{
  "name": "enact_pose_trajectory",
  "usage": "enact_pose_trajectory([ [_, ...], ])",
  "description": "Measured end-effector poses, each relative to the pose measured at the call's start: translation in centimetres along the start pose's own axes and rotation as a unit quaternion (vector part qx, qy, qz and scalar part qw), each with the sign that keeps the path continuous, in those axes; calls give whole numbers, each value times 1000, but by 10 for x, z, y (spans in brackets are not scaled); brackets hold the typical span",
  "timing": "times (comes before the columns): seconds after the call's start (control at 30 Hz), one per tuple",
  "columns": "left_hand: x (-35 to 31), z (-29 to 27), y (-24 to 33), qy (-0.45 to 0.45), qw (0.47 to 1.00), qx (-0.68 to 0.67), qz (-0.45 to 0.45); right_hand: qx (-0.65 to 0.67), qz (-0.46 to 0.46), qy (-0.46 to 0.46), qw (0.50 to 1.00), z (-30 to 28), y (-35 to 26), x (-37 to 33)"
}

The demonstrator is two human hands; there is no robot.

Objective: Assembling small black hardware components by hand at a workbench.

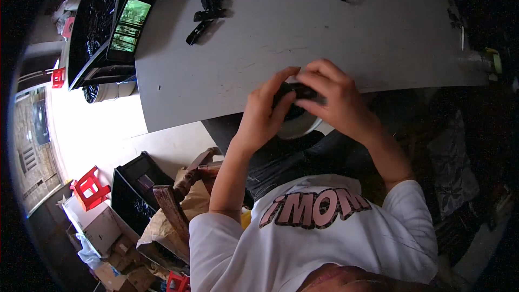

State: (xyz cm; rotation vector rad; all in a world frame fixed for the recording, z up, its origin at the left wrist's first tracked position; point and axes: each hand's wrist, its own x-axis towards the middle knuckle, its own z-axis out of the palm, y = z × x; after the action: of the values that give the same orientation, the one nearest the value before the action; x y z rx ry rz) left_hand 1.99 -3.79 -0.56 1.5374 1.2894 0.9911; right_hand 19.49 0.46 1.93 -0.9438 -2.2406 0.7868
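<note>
- Nearest the camera: white shirt point(319, 243).
- Between left hand point(259, 111) and right hand point(341, 97), above the table's point(216, 75) near edge: dark part point(307, 92), long axis seemingly crosswise (blurred there).
- Held in nearly closed fingers point(277, 81) of both, about equally near.

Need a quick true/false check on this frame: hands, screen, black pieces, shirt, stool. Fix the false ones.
1. The left hand and right hand hold a dark part between them. True.
2. The lit screen stands right of the table. False: the lit screen is at the left end of the table.
3. Black pieces lie toward the table's far side. True.
4. The shirt is black. False: the shirt is white.
5. The stool at lower left is red. True.
</note>
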Motion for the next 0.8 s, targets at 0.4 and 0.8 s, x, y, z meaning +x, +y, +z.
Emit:
enact_pose_trajectory([
  [0.4, -35, 3, -4, -106, 991, 78, 36, 31, 89, -133, 987, 16, 17, -47],
  [0.8, 56, -82, -58, 249, 831, 495, 51, -177, -22, 140, 974, 31, 98, 185],
])
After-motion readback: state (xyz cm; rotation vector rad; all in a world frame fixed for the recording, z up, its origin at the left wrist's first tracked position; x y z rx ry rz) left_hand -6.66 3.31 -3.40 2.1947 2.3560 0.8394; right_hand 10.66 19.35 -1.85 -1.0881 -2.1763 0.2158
